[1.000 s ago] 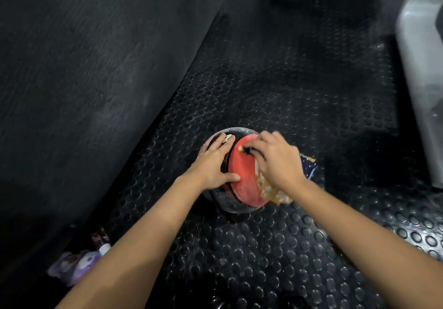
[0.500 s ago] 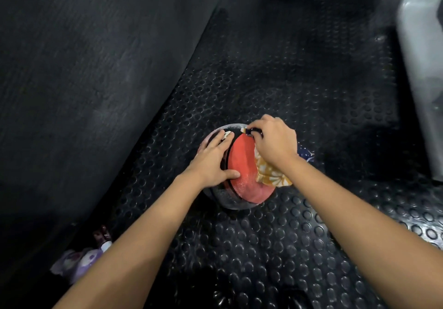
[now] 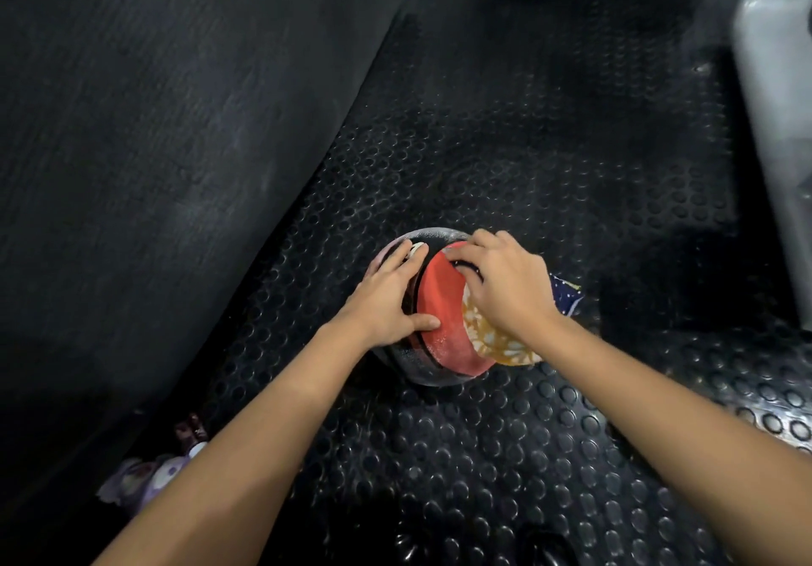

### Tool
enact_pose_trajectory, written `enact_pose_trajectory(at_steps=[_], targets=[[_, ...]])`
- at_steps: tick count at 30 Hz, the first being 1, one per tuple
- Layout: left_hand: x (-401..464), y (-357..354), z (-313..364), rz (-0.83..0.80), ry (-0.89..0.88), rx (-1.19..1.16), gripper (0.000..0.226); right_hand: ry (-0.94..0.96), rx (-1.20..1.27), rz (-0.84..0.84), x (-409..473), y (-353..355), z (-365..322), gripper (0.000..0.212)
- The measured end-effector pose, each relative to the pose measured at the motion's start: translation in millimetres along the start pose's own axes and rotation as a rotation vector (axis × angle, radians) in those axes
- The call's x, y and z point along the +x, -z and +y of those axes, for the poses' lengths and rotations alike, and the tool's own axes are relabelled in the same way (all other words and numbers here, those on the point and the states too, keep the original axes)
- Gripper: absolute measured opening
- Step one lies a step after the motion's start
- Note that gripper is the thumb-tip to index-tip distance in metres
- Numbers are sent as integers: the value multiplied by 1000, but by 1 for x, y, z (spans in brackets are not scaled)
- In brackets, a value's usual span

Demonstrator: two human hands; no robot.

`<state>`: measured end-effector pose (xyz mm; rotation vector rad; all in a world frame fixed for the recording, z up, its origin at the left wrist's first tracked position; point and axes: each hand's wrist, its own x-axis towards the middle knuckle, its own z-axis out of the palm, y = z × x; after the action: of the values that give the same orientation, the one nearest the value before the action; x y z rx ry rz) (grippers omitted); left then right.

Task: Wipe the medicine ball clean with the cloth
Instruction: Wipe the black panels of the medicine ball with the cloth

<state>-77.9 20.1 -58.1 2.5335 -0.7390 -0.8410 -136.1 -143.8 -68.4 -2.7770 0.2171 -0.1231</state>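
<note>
Rubber studded floor mat (image 3: pixel 505 455) carrying a red-and-black medicine ball (image 3: pixel 439 328) under two hands.
Dark padded surface (image 3: pixel 154 148) rises at left; the ball sits on the mat beside it. Left hand (image 3: pixel 391 297) lies flat, fingers straight, on the ball's left side. Right hand (image 3: pixel 505 288), fingers curled, presses a patterned cloth (image 3: pixel 496 341) onto its right side. Small purple object (image 3: pixel 140 477) lies lower left.

floor (image 3: pixel 505 455): black rubber mat w/ raised round studs
on floor, centre: medicine ball (image 3: pixel 444 328), red & black
on floor, rt of ball: cloth (image 3: pixel 567 297) edge, patterned, touching mat
on floor, lower left: small purple item (image 3: pixel 140 477), blurred
</note>
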Motion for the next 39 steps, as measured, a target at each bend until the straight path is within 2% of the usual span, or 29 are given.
enact_pose_trajectory(at_steps=[6,10,15,20,25,28,32,35,39], targets=[[1,-3,3,4,-15,14,102,-203,43,-44,25,0,16,26],[0,-1,0,2,-5,20,102,-15,2,-29,5,0,-5,27],[-1,-6,3,13,-9,19,102,-177,29,-59,30,1,11,26],[9,-1,-2,-2,4,38,108,-3,-1,-49,4,3,-10,27],[23,7,0,-47,-36,34,104,-294,68,1,21,0,12,26],[33,20,-2,-65,-78,46,96,-299,9,-7,19,-2,9,27],[37,29,-2,-44,-22,108,86,-348,77,29,3,-3,6,26],[36,19,0,-49,31,-7,106,-314,135,41,-17,-4,1,23],[24,6,8,-122,166,85,118,-214,170,16,-38,-9,-9,18]])
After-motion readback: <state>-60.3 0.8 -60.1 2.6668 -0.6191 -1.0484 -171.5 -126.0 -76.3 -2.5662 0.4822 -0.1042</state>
